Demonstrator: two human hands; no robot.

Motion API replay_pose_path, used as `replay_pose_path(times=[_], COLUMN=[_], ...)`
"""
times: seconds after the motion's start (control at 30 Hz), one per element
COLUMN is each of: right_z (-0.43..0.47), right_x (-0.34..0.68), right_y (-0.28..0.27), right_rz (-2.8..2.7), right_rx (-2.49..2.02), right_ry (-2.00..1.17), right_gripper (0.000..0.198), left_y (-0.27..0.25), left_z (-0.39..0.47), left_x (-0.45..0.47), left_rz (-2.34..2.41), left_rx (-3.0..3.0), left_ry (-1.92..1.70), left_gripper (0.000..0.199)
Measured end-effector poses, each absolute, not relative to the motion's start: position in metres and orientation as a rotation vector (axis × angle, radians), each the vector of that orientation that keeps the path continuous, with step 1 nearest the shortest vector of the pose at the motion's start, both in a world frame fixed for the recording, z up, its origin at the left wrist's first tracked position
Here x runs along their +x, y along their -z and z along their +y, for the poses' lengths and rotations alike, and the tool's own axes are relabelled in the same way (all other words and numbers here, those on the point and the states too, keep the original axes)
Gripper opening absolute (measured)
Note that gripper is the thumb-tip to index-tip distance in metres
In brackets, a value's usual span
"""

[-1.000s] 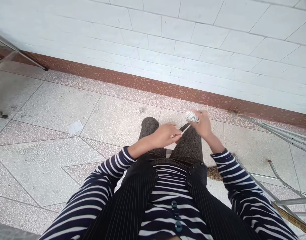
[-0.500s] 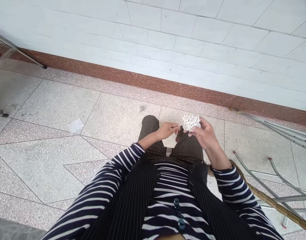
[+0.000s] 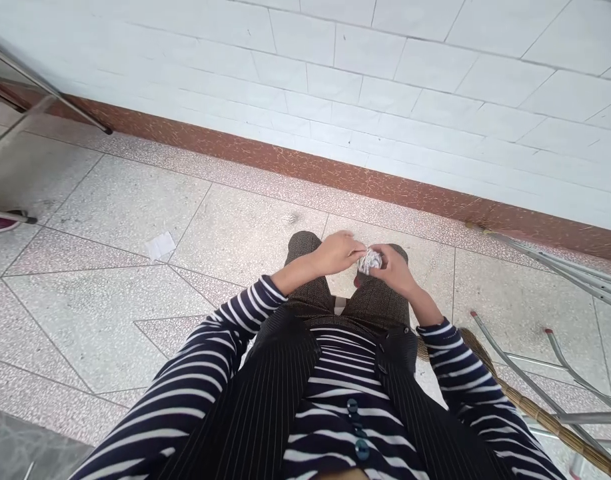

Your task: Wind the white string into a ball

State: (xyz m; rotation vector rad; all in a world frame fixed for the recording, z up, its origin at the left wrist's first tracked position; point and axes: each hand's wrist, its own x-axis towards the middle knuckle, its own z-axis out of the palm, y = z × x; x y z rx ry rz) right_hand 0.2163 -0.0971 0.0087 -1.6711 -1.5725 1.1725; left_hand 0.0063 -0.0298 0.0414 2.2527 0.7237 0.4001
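A small bundle of white, rope-like yarn (image 3: 369, 262) is held up over the right knee and shows a rounded, grey-and-white side. My right hand (image 3: 392, 268) grips it from the right, thumb and fingers around its edge. From the left, my left hand (image 3: 341, 253) reaches in with fingertips pinched together at the bundle's upper left edge. What sits in that pinch is too small to make out. The dark trouser legs (image 3: 305, 267) lie just below both hands.
A white paper scrap (image 3: 160, 246) and a small pale lump (image 3: 290, 218) lie on the speckled floor. Metal-legged furniture (image 3: 530, 373) and a straw broom (image 3: 555, 407) are at the right. Another metal frame (image 3: 60, 93) and part of a shoe (image 3: 0, 223) show left. A white tiled wall (image 3: 335, 87) stands ahead.
My right hand has moved a little left and turned the yarn bundle, so a rounder side shows. My left hand has come closer, up against the bundle. The view has shifted slightly.
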Motion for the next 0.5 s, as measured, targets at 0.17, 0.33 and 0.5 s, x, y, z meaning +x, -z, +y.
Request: replay_pose_path(times=[0.17,0.33,0.5], right_z=[-0.129,-0.116,-0.079], right_x=[0.205,0.218,0.252], right_y=[-0.038,-0.064,-0.068], right_rz=[-1.232,-0.883,-0.900], right_rx=[-1.245,-1.291,-1.489], right_ry=[-1.603,-1.387,-0.816], right_gripper=[0.054,0.055,0.056], left_y=[-0.025,0.003,0.002], left_z=[-0.011,-0.033,-0.070], left_x=[0.014,0.017,0.016], left_rz=[0.704,0.811,0.754], left_rx=[2.177,1.935,1.879], left_ry=[-0.437,-0.405,-0.264], left_gripper=[0.026,0.035,0.033])
